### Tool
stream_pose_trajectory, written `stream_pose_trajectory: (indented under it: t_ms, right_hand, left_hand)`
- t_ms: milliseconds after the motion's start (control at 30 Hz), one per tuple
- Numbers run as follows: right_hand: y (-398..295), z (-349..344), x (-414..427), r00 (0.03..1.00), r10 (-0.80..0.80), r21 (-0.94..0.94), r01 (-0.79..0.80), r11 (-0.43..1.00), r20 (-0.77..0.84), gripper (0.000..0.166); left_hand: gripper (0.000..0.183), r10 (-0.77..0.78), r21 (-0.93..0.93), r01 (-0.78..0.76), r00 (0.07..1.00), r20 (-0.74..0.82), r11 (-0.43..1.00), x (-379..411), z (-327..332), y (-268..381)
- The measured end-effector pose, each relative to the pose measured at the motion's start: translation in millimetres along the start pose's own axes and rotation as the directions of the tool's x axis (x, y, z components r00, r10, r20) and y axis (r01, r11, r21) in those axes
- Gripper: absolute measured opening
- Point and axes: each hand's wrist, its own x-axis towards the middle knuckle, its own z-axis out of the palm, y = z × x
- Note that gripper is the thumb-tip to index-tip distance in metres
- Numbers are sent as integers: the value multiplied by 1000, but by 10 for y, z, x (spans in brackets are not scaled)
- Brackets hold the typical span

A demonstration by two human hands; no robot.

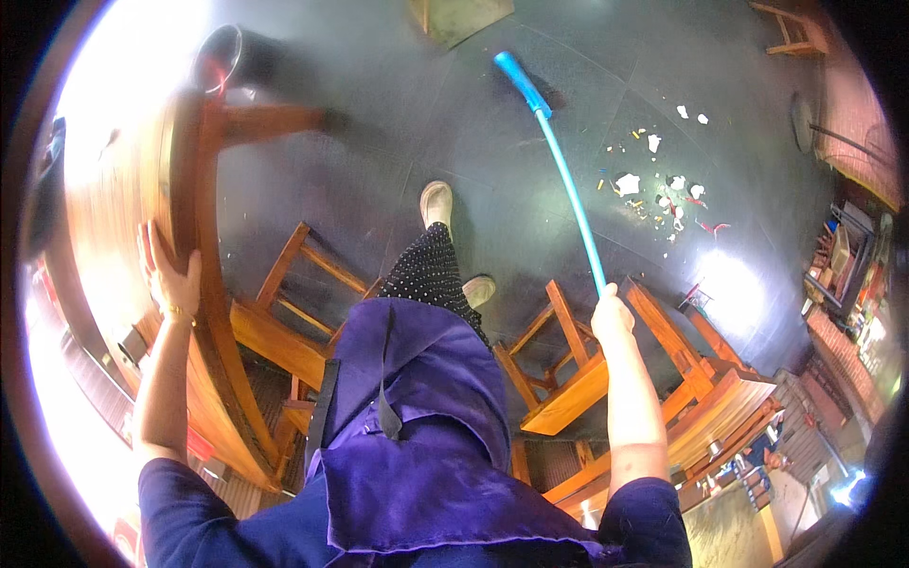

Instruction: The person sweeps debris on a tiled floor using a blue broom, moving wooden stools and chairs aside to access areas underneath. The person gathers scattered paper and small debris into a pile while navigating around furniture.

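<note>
My right hand (pixel 612 317) is closed around the upper end of a light-blue handle (pixel 570 186). At the handle's far end is a blue head (pixel 523 84), which looks like a broom's, on the dark tiled floor. White scraps (pixel 628 184) and small yellow and red bits lie scattered on the floor to the right of the handle. My left hand (pixel 170 278) rests flat with spread fingers near the edge of a wooden table (pixel 121 213) and holds nothing. A bracelet circles the left wrist.
Wooden stools (pixel 561 401) stand on both sides of me, with another wooden table (pixel 731 397) at the lower right. A dark bin (pixel 219 60) stands past the left table. A pale-topped piece of furniture (pixel 461 18) is ahead. Shelves (pixel 841 259) with goods are at the right.
</note>
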Motion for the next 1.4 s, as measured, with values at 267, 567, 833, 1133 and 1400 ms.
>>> stream_pose_trajectory:
  t_ms: [267, 567, 833, 1133, 1400]
  right_hand:
    - [172, 993, -417, 985, -173, 26, 173, 985, -19, 35]
    - [-386, 1642, -1266, 938, -261, 455, 134, 881, 228, 24]
    - [-320, 1683, -1513, 896, -331, 348, 222, 911, 295, 23]
    - [-555, 1938, -1812, 762, -455, 210, 404, 890, 460, 25]
    - [-817, 2066, -1894, 638, -474, 379, 292, 878, 608, 18]
  left_hand:
    - [81, -44, 87, 46, 999, -28, 995, -28, 95, -125]
    - [76, 4, 21, -2, 995, -102, 1000, 18, 89, -86]
    - [81, -223, -195, 326, 882, 415, 925, 70, -370, 486]
    - [81, -130, -52, 129, 991, -18, 990, -94, -216, 190]
    - [80, -127, -47, 126, 992, -22, 991, -98, -195, 208]
